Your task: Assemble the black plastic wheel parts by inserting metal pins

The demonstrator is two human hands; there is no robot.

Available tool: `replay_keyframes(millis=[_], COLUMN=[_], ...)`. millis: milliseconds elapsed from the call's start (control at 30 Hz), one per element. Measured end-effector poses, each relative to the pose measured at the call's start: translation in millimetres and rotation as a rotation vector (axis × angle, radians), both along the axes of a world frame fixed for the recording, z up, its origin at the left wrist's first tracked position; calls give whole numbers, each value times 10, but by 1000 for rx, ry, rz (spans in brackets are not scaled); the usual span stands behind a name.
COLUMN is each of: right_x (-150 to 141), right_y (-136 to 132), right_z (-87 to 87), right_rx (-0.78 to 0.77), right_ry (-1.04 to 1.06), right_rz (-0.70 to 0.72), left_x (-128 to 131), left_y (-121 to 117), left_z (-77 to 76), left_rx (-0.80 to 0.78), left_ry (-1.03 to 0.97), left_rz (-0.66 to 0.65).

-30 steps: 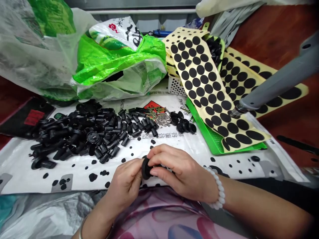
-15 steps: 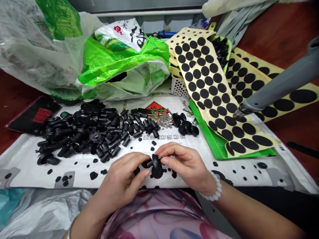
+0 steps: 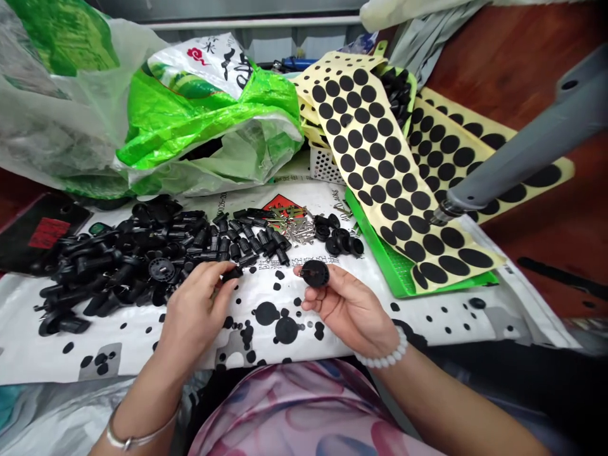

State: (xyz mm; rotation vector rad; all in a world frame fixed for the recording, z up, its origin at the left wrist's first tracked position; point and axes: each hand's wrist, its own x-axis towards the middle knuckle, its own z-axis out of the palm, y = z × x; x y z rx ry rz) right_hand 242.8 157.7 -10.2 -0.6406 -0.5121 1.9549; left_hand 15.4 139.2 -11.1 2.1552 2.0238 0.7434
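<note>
The right hand (image 3: 349, 310) lies palm up, holding one round black cap (image 3: 315, 273) at its fingertips. The left hand (image 3: 192, 310) pinches one small black plug (image 3: 232, 274) at the edge of a heap of black parts (image 3: 142, 266), too many to count. Parts seem handled singly; the plug looks to need lifting clear.

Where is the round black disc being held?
In the head view, the round black disc sits in the right hand, beside the left hand.

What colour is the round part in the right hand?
Black; it shows best in the head view, with the round part held by the right hand.
</note>
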Motion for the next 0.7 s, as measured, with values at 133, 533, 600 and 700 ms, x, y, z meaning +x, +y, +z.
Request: replay_keyframes(millis=[133,533,600,700], right_x=[-49,-179,-166,-149], right_y=[-4,-141,-162,-200], right_z=[34,63,93,120], right_rx=[130,448,491,559], right_ry=[-87,-361,-415,-495], right_rz=[-47,-121,-135,-136], left_x=[26,227,239,260], left_y=[-170,-337,-342,-352], left_z=[28,-6,-29,-66], left_rx=[-139,101,118,143], left_ry=[-656,-537,-575,-593], left_rz=[-97,-310,-305,-271])
